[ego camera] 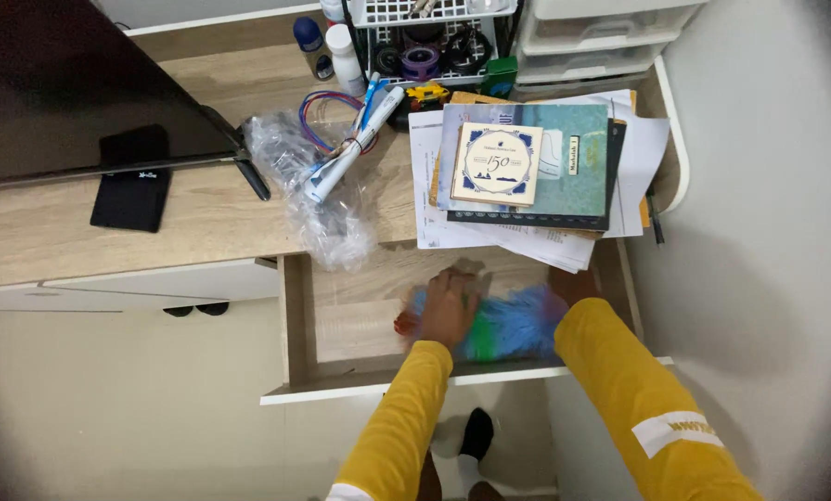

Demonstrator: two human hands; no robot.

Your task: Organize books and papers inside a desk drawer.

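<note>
On the wooden desk (109,232), a dark screen (63,83) stands beside a stack of books and papers (527,176) and a crumpled clear plastic bag (322,204). Below it, inside the open drawer (341,325), lies a fluffy blue-green duster (508,329). Resting on the duster, the left hand (450,306) presses it with fingers curled. Behind a yellow sleeve, the right hand (573,286) reaches in too; its grip cannot be made out.

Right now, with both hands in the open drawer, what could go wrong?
The paper stack overhangs the desk edge above the drawer; the right hand, reaching beneath it, might knock sheets down. The crumpled plastic bag also droops over the edge and could slip in while the left hand works the duster.
</note>
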